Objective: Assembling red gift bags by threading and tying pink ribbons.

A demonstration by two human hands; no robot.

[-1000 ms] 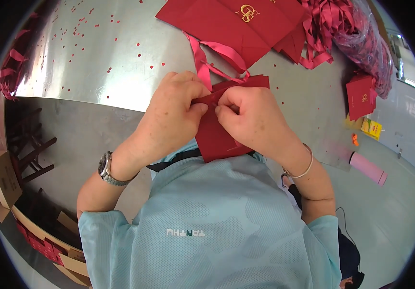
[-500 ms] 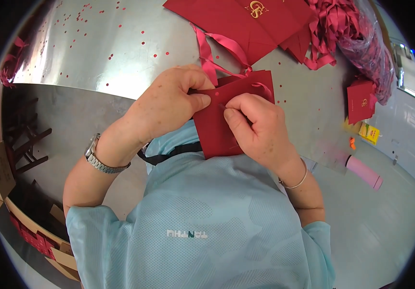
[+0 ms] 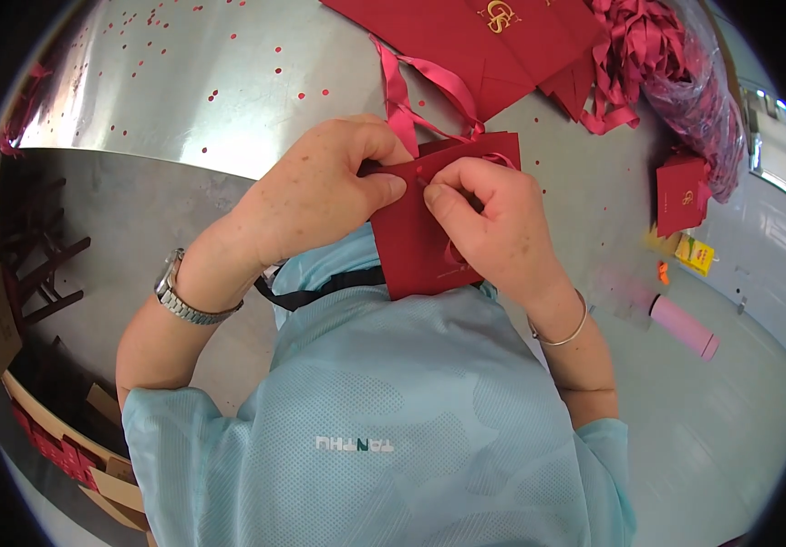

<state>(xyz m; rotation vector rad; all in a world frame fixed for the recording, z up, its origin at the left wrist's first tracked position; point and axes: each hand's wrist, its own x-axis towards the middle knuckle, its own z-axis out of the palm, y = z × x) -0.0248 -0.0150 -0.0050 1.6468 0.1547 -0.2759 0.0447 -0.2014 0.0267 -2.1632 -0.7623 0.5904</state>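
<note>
Item: small red paper gift bag [image 3: 425, 242], held up against the person's chest above the edge of the steel table [image 3: 165, 82]. Left hand [image 3: 311, 196]: closed, thumb and fingers pinching the bag's top edge on its left side. Right hand [image 3: 493, 223]: closed, fingertips pinching what looks like a thin red ribbon end at a spot near the bag's top; exact contact too small to tell. Pink-red ribbon handle [image 3: 420, 87] loops up from the bag toward the table. Step, by my read: threading/knotting a ribbon handle through the bag's top, approx. mid-way; one loop looks fitted. Next move prob. calls for a steady pinch w/ left hand to keep the top edge flat while right pulls the ribbon snug w/o tearing the paper. Containers: bag's mouth not visible, contents cannot tell. Clear plastic sack [image 3: 698, 100] at table's far right, stuffed w/ loose red ribbons. Flat stack of larger red bags [image 3: 466, 41] w/ gold emblem, top of table, folded. One small red bag [image 3: 682, 193] standing apart on the right. Red punch-out dots [image 3: 215, 94] scattered over table. Pink cylinder [image 3: 683, 326] lying down on the right.
</note>
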